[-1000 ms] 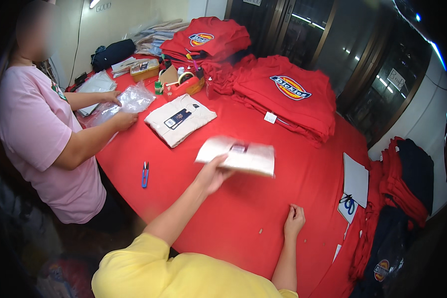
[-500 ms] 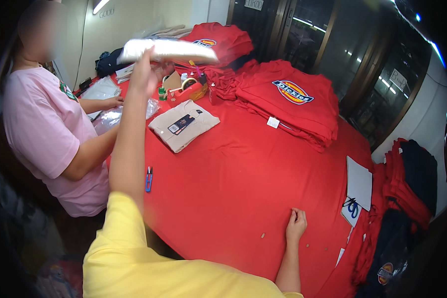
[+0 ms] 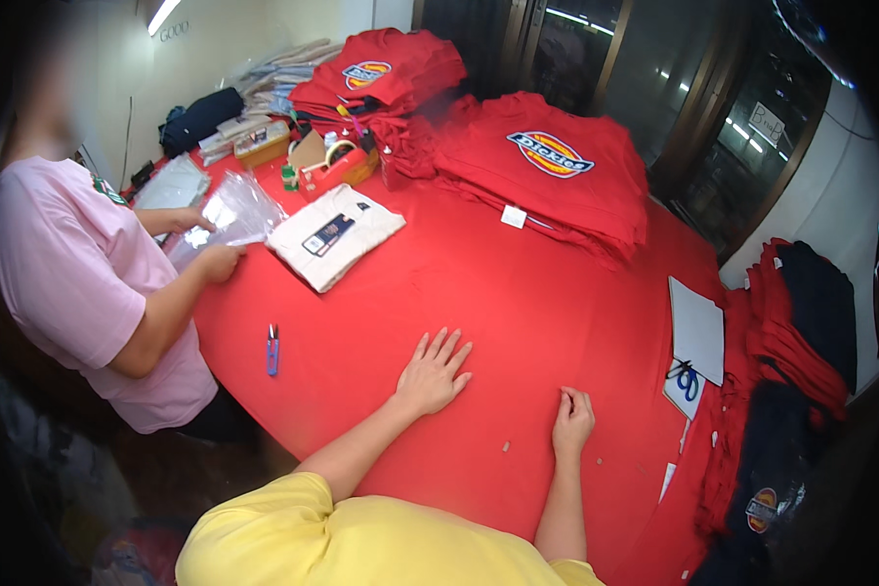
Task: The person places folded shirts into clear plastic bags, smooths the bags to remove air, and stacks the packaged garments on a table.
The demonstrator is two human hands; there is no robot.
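Observation:
My left hand (image 3: 435,374) lies flat on the red table cover (image 3: 469,283), palm down with its fingers spread, holding nothing. To its right, my right hand (image 3: 573,422) rests on the cover with its fingers curled in, and nothing shows in them. Beyond my left hand lies a folded cream garment (image 3: 366,232) with a dark label on it. Thread snips with blue handles (image 3: 272,354) lie to the left of my left hand. A small pale scrap (image 3: 506,446) sits between my forearms.
At left, a person in pink (image 3: 78,264) holds a clear plastic bag (image 3: 232,210). Red printed sweatshirts (image 3: 557,190) are piled at the back, near a red tape dispenser (image 3: 337,176). Scissors (image 3: 687,379) lie by white sheets (image 3: 696,327) at right; dark and red clothes (image 3: 818,322) stand beyond.
My left hand has let go of a white folded package it held up at the far left, and has come down onto the table. The person's hands now hold the clear bag. My right hand stays put.

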